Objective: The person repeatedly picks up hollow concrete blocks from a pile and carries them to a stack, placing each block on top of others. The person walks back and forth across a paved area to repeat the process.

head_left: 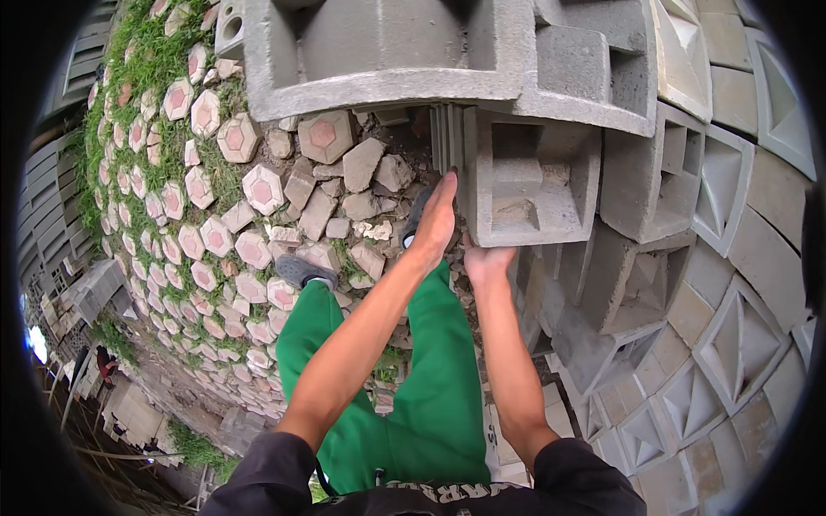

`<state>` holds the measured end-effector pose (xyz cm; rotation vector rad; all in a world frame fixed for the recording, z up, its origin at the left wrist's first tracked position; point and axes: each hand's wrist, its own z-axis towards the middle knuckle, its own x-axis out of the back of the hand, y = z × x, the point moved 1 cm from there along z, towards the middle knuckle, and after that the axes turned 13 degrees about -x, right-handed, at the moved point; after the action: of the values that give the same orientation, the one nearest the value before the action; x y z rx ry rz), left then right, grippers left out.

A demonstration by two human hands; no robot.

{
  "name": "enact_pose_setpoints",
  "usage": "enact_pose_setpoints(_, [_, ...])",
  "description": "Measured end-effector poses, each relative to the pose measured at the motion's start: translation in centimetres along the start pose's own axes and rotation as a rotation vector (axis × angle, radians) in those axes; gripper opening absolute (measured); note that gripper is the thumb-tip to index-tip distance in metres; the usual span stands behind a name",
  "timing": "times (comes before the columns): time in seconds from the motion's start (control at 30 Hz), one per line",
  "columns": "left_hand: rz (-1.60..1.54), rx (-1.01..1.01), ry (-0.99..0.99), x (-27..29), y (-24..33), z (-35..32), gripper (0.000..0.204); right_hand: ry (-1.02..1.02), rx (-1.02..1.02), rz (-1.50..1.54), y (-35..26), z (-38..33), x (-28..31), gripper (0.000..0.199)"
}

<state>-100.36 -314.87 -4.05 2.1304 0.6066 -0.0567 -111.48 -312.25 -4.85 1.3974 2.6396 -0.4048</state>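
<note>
Head view shows my left hand (434, 222) flat against the side of a grey concrete block (533, 176), fingers straight and pressed together. My right hand (487, 262) is under the block's bottom edge; its fingers are hidden, so I cannot tell how they sit. The block sticks out from a stack of blocks (688, 258), above my green trousers (430, 387). I think it is heavy, hard and rough. Best to hold it underneath and by its side.
</note>
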Motion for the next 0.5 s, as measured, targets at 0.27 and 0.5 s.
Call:
enact_pose_setpoints(0.27, [-0.006, 0.287, 0.218, 16.5, -3.4, -14.7, 0.041, 0.077, -0.185, -0.703, 10.5, -4.2, 3.0, 0.058])
enact_pose_setpoints(0.5, [-0.008, 0.307, 0.428, 30.3, -4.1, -23.7, 0.044, 0.077, -0.242, -0.846, 22.2, -6.4, 3.9, 0.034])
